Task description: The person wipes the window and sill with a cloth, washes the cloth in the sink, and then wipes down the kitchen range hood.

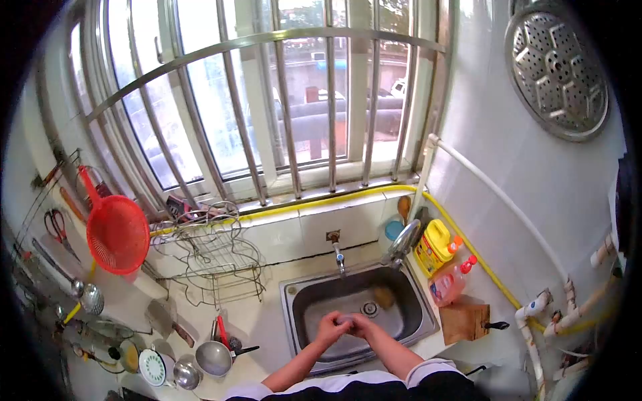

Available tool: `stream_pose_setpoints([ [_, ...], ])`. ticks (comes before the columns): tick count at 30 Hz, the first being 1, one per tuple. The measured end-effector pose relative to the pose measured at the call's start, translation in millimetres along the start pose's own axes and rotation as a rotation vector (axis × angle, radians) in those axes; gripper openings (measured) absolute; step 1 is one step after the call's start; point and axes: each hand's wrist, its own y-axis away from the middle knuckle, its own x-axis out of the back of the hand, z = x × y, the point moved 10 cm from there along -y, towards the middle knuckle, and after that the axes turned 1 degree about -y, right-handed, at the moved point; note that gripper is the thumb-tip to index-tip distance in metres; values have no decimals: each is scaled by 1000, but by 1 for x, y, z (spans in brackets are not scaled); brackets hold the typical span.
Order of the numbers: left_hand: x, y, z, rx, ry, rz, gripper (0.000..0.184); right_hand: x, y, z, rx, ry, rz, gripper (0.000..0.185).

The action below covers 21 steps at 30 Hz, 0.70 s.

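Note:
My left hand point(330, 329) and my right hand point(363, 327) meet over the near part of the metal sink point(291, 321). Fingers of both are curled together around a small, pale purplish thing point(344, 320). Its kind is too small and covered to tell. Beyond my hands, a brownish lump point(384, 297) lies in the basin beside the drain point(369, 307). A small tap point(340, 259) with a blue mark juts from the wall over the sink's back edge.
A curved faucet point(404, 235), a yellow jug point(433, 247), a pink bottle point(449, 283) and a wooden knife block point(463, 323) stand right of the sink. Leftward are a wire rack point(217, 257), a cleaver point(168, 321), a saucepan point(214, 359) and a hanging red strainer point(118, 234).

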Motion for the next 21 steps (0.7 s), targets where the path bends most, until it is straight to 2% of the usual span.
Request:
stream_pose_setpoints([
  [1, 9, -4, -7, -10, 5, 14, 22, -1, 0, -4, 0, 6, 66, 26],
  [2, 28, -6, -11, -24, 15, 138, 28, -42, 6, -8, -117, -277, -678, 24],
  [3, 43, -6, -10, -37, 30, 260, 34, -66, 27, -19, -123, -259, -676, 24],
  [4, 44, -2, -41, 269, 57, 299, 52, -61, 39, -24, -83, -116, -359, 24],
  [5, 46, -6, -50, 266, 71, 304, 52, -62, 61, -34, -39, 25, -43, 24],
  [7, -18, 1, -106, 771, 736, -189, 71, -94, 83, -39, -53, 73, -54, 24],
  [8, -40, 1, -95, 734, 1027, -420, 83, -102, 85, -41, -62, 110, -71, 26],
  [9, -49, -1, -94, 728, 1037, -417, 83, -98, 81, -37, -68, 119, -69, 26],
  [11, -25, -29, -88, 406, 748, -3, 81, -79, 68, -27, -60, 578, -65, 30],
  [12, -26, -31, -88, 410, 760, 6, 81, -70, 68, -24, -109, 513, -38, 29],
  [14, -11, -41, -38, -144, 348, -5, 74, -41, 55, -19, -205, 538, -20, 28],
  [15, -8, -43, -41, -128, 363, 20, 74, -27, 53, -11, -288, 564, -6, 26],
  [16, -18, -40, -26, -254, 86, -89, 69, -46, 71, -18, -268, 570, 8, 25],
  [17, -30, -33, -18, -364, -192, -192, 64, 2, 45, -13, -234, 698, 120, 23],
  [18, -23, -29, -14, -333, -169, -147, 64, -11, 58, -20, -224, 685, 102, 22],
  [20, -42, 11, 41, -845, -616, -177, 72, -29, 67, -39, -247, 725, 73, 22],
  [21, -40, 15, 46, -796, -601, -124, 72, -24, 62, -39, -279, 770, 64, 21],
])
